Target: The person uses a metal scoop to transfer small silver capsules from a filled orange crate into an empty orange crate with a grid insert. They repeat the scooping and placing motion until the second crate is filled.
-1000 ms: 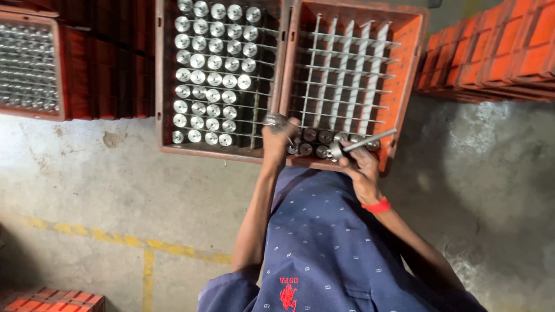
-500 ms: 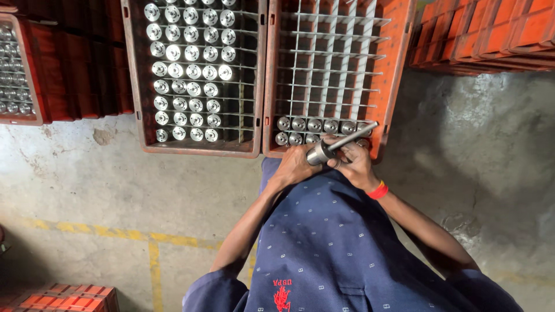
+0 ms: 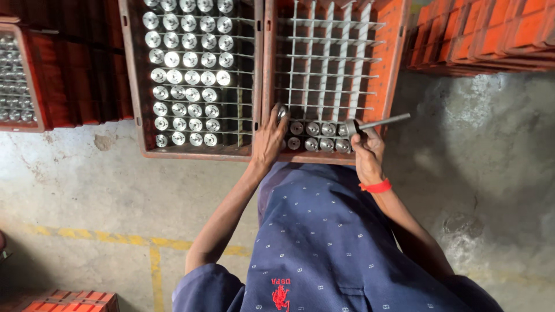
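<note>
Here, seen from above:
Left hand (image 3: 267, 140): its grip is closed on a round-headed metal part (image 3: 281, 112), set at the near-left corner of the right crate (image 3: 398, 69).
Right hand (image 3: 366, 153): its grip is closed around a metal part with a long stem (image 3: 374, 123), the stem pointing right, held just above the near row of that crate.
Right crate: orange, with a white wire grid; only its near rows hold shiny round parts (image 3: 319, 136), the far cells stand open.
Left crate (image 3: 132, 86): touching the right one, most cells filled with shiny round heads (image 3: 189, 60).
Wrist: a red band (image 3: 376, 186) on the right arm.
Floor (image 3: 92, 190): grey concrete with a yellow line (image 3: 87, 236).
Far right: stacked orange crates (image 3: 485, 34).
</note>
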`<state>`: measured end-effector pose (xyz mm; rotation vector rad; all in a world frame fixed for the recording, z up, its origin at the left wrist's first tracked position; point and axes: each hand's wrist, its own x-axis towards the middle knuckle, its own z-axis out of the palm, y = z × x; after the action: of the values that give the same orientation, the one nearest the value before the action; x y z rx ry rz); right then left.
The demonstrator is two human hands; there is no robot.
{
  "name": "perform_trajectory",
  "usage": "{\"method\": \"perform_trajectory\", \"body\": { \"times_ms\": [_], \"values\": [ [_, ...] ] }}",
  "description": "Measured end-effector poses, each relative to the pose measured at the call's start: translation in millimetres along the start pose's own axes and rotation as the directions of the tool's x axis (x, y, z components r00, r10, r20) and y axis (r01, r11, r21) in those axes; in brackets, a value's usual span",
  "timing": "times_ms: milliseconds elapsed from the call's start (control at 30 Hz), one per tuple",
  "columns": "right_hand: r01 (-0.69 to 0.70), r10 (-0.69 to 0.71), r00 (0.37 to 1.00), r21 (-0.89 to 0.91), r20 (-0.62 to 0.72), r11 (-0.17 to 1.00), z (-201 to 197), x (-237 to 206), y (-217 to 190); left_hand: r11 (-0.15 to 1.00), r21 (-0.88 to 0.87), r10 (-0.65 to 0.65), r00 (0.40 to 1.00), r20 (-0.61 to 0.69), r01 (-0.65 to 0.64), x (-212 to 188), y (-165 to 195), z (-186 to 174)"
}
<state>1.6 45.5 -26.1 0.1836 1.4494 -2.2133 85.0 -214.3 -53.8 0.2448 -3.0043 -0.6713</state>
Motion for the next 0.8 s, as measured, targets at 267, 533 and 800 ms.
{"method": "perform_trajectory", "body": {
  "times_ms": [267, 533, 800],
  "values": [
    [0.019, -0.02, 1.0, -0.071, -0.009, 0.997, -11.6, -22.7, 3.6, 0.955, -0.119, -0.298, 0.889, -0.347, 0.273, 26.9, -83.1, -27.6],
    [0.009, 0.002, 0.998, -0.175, 0.059, 0.984, -4.4, -21.0, 2.5, 0.967, -0.082, -0.253, 0.881, -0.399, 0.241, 64.0, -110.2, -56.6],
    [-0.073, 0.08, 0.997, -0.221, 0.024, 0.973, 0.7, -28.9, 4.9, -0.172, -0.969, -0.506, 0.859, -0.07, -0.18, 5.7, -65.0, -68.1]
  ]
}}
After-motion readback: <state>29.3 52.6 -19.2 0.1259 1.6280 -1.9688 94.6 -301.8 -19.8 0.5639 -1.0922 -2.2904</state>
